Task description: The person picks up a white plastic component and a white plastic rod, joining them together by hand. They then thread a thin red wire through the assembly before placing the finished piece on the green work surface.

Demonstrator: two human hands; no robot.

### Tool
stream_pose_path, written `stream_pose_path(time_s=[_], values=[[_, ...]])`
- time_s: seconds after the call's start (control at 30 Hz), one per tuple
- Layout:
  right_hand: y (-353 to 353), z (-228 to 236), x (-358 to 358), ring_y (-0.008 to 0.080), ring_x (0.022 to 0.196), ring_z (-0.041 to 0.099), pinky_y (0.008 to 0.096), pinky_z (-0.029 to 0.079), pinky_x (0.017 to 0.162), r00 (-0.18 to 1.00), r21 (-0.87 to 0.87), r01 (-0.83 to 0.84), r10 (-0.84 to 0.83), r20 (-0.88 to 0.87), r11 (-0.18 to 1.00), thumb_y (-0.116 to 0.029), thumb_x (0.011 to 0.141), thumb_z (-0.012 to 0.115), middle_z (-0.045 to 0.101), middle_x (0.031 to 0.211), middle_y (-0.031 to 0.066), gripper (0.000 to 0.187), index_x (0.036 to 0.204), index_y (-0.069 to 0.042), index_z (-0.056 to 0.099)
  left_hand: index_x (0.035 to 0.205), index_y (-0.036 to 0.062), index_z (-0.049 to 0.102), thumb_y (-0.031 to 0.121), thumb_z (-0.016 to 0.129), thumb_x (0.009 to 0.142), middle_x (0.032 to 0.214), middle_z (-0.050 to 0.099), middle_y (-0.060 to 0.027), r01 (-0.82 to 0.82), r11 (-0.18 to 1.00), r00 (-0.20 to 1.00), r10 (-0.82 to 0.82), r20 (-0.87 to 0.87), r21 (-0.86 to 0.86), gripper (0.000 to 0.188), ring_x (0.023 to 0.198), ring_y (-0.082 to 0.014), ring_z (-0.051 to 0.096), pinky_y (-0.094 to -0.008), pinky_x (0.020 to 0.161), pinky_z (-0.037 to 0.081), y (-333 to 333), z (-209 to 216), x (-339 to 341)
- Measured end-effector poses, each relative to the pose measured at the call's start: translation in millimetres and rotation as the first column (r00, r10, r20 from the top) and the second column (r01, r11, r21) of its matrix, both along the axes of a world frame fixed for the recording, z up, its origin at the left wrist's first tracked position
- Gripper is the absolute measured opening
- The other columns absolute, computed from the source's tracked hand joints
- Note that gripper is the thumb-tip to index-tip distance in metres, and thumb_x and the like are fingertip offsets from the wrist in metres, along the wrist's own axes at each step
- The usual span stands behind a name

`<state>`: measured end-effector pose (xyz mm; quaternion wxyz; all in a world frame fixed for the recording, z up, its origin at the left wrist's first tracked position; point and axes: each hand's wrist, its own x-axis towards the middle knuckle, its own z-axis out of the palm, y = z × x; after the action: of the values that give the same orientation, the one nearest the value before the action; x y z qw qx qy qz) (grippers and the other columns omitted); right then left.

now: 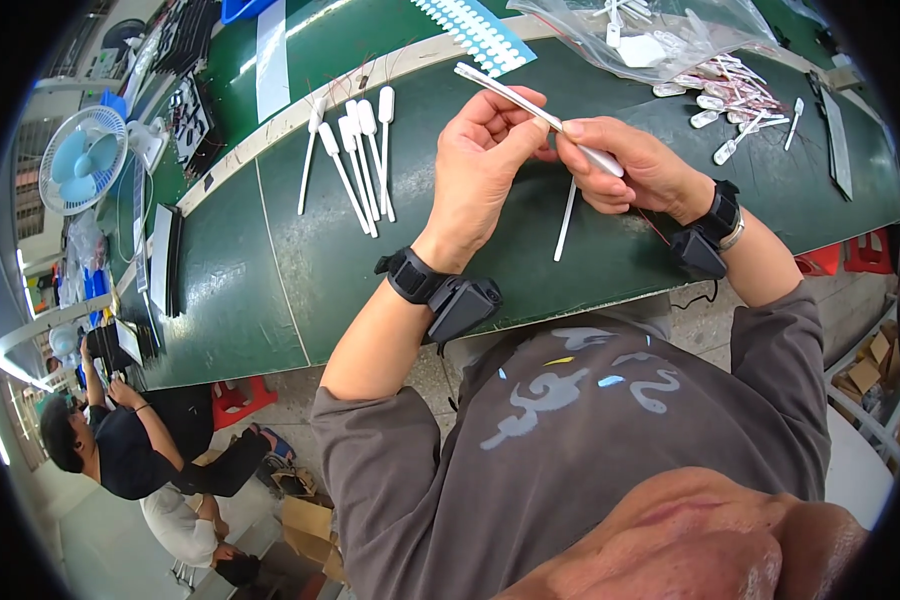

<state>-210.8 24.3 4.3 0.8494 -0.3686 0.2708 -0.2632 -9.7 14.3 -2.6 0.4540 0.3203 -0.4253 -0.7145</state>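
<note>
Above the green table, both hands share one slim white plastic piece (488, 82) with a long stem and a wider paddle end. My left hand (475, 155) pinches its stem near the middle, thumb pressed to fingertips. Fingers of my right hand (635, 165) are closed around the wider end, which points toward me. A thin red wire hangs below the right hand. Beneath the hands lies another white stem (565, 222), its upper end hidden. To the left, several white paddle-shaped pieces (356, 150) lie side by side on the table.
A blue sheet with white stickers (482, 38) lies beyond my hands. Far right are a clear plastic bag (660, 45) and a pile of white pieces with red wires (730, 95). Grey bars lie at both sides. A fan (82, 160) and two people are at left.
</note>
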Motion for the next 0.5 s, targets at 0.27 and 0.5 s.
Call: stream_pose_path(time_s=[0.27, 0.5], values=[[-0.9, -0.5, 1.8, 0.0031, 0.040, 0.035, 0.0191, 0.027, 0.039, 0.976, -0.233, 0.065, -0.111, -0.188, 0.970, -0.036, 0.103, 0.047, 0.041, 0.052, -0.0049, 0.035, 0.080, -0.009, 0.051, 0.127, -0.0013, 0.050, 0.003, 0.065, 0.092, 0.101, 0.070, -0.0115, -0.035, 0.999, 0.998, 0.035, -0.045, -0.019, 0.039, 0.088, -0.0154, 0.068, -0.0269, 0.082, 0.056, 2.1, 3.7, -0.7], [1.9, -7.5, 2.6, 0.0040, 0.046, 0.040, 0.0205, 0.030, 0.044, 0.854, -0.571, 0.059, -0.338, -0.396, 0.819, -0.027, 0.103, 0.049, 0.042, 0.055, -0.0034, 0.031, 0.081, -0.006, 0.054, 0.122, -0.0020, 0.054, 0.004, 0.066, 0.092, 0.102, 0.071, -0.0131, -0.039, 0.999, 0.999, 0.039, 0.002, -0.011, 0.033, 0.087, -0.0152, 0.068, -0.0267, 0.082, 0.055, 1.1, 3.5, -0.2]])
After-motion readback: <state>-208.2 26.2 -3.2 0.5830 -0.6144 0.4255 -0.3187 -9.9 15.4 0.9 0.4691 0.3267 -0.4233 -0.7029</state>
